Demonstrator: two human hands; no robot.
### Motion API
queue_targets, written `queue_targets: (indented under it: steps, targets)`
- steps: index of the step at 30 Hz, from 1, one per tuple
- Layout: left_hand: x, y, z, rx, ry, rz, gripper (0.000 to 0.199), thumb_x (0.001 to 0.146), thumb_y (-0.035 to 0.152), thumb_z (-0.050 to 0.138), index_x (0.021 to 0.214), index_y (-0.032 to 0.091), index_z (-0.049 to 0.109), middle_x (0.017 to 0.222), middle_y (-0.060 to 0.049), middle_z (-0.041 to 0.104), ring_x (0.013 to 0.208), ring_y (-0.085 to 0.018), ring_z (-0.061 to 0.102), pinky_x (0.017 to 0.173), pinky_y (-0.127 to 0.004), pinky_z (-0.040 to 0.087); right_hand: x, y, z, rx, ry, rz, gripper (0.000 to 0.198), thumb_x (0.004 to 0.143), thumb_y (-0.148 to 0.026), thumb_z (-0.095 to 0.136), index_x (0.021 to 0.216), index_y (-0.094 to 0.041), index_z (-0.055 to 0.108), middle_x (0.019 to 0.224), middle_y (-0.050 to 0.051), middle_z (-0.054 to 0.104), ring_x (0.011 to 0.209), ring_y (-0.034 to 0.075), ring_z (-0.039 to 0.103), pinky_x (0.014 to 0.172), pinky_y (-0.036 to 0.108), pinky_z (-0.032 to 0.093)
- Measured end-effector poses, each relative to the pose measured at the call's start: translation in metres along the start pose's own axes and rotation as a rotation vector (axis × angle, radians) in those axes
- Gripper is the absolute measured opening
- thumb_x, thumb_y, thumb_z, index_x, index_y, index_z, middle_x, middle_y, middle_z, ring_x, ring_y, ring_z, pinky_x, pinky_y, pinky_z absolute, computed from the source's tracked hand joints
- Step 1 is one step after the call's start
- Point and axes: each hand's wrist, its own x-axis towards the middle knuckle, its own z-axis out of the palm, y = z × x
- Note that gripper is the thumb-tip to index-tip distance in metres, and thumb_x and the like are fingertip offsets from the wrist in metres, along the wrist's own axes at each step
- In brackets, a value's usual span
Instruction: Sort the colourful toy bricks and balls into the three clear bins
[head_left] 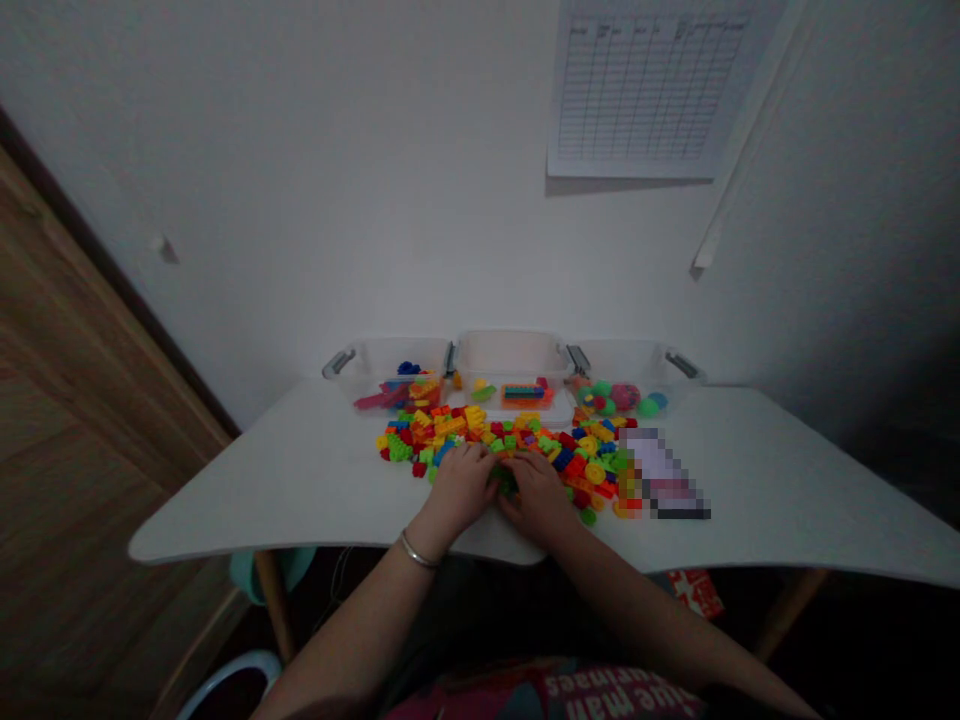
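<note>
1. At the centre of the frame, just below the heaped pieces, one small dark-green plastic piece sits between two bare hands, its shape largely covered by fingers.
2. The left hand, a silver-coloured metal bracelet at its wrist, and the right hand meet over it, fingers curled inward and apparently gripping the piece from both sides; the exact hold of each fingertip is hidden.
3. Around and beyond the hands spreads one loose heap of red, yellow, orange, green and blue plastic bricks, overlapping too closely to count.
4. Handling of the single piece looks to be midway. Some items lie in the bins, while the bulk of the bricks remains loose on the white tabletop.
5. Behind the heap stand three bins: a clear plastic left bin with mixed pieces, a clear plastic middle bin with a few, and a clear plastic right bin with green, pink and blue rounded items, not reliably countable.
6. Right of the heap lies one pixelated flat rectangular object; at upper right hangs one white printed paper sheet.
</note>
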Motion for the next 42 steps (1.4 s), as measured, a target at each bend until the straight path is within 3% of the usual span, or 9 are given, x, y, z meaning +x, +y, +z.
queue_targets:
  steps: [5, 13, 30, 42]
  targets:
    - [-0.001, -0.001, 0.004, 0.015, 0.021, -0.089, 0.032, 0.086, 0.028, 0.055, 0.116, 0.019, 0.063, 0.104, -0.010, 0.061, 0.100, -0.026, 0.056, 0.085, -0.040, 0.046, -0.002, 0.000, 0.001, -0.010, 0.041, -0.045, 0.038, 0.073, -0.020, 0.062, 0.111, -0.014, 0.062, 0.108, 0.012, 0.067, 0.113, 0.028, 0.055, 0.104, 0.047, 0.043]
    - [0.000, -0.004, 0.003, 0.052, 0.021, -0.116, 0.029, 0.088, 0.021, 0.048, 0.112, 0.019, 0.065, 0.107, -0.010, 0.063, 0.101, -0.026, 0.055, 0.084, -0.039, 0.045, -0.001, -0.002, -0.001, -0.039, 0.033, -0.011, 0.037, 0.072, -0.019, 0.063, 0.108, -0.014, 0.063, 0.105, 0.012, 0.068, 0.110, 0.028, 0.055, 0.103, 0.046, 0.043]
    - [0.013, -0.006, 0.003, 0.050, -0.040, -0.012, 0.023, 0.088, 0.019, 0.048, 0.097, 0.022, 0.070, 0.095, -0.010, 0.066, 0.097, -0.027, 0.057, 0.082, -0.041, 0.043, 0.000, -0.004, -0.005, 0.000, -0.024, -0.005, 0.027, 0.074, -0.017, 0.061, 0.101, -0.017, 0.065, 0.104, 0.012, 0.067, 0.112, 0.027, 0.055, 0.103, 0.044, 0.043]
    - [0.020, -0.009, 0.001, 0.072, -0.046, -0.004, 0.022, 0.088, 0.019, 0.048, 0.091, 0.017, 0.069, 0.091, -0.011, 0.066, 0.087, -0.023, 0.063, 0.078, -0.037, 0.047, -0.001, -0.003, -0.004, 0.005, -0.032, -0.007, 0.030, 0.074, -0.017, 0.061, 0.104, -0.018, 0.064, 0.104, 0.010, 0.068, 0.114, 0.026, 0.054, 0.105, 0.043, 0.041]
